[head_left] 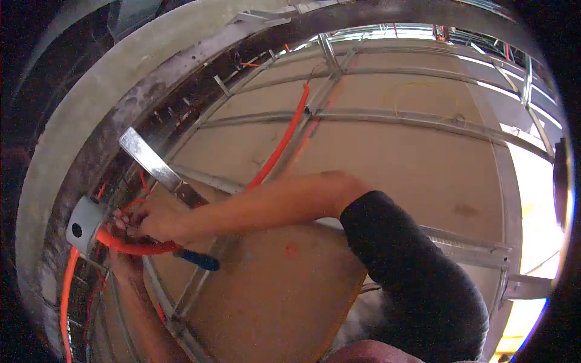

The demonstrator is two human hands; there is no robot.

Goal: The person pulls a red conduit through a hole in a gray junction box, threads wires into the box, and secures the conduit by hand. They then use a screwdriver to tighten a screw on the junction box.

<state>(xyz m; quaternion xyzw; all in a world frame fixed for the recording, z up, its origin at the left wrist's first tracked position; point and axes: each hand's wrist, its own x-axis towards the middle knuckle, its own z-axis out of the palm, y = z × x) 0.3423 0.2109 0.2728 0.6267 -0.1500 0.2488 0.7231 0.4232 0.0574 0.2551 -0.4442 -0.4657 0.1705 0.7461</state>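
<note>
A pale junction box (85,225) with a dark round hole sits by the ceiling edge at the left. Orange flexible conduit (136,247) runs from its right side, passing below my right hand (152,221). The fingers of that hand are bent and pinched together beside the box; what they hold is too small to make out. Under the conduit, my left hand (124,265) reaches up close to the box, its fingers mostly hidden. A tool with a dark blue handle (203,260) sticks out at the conduit's right end; its working end is hidden.
A metal frame (411,118) crosses brown boards overhead. A shiny metal bracket (148,158) juts out above my right hand. More orange conduit (284,142) hangs beyond my right forearm, and another length (68,296) drops below the box. A curved concrete edge (45,157) borders the left.
</note>
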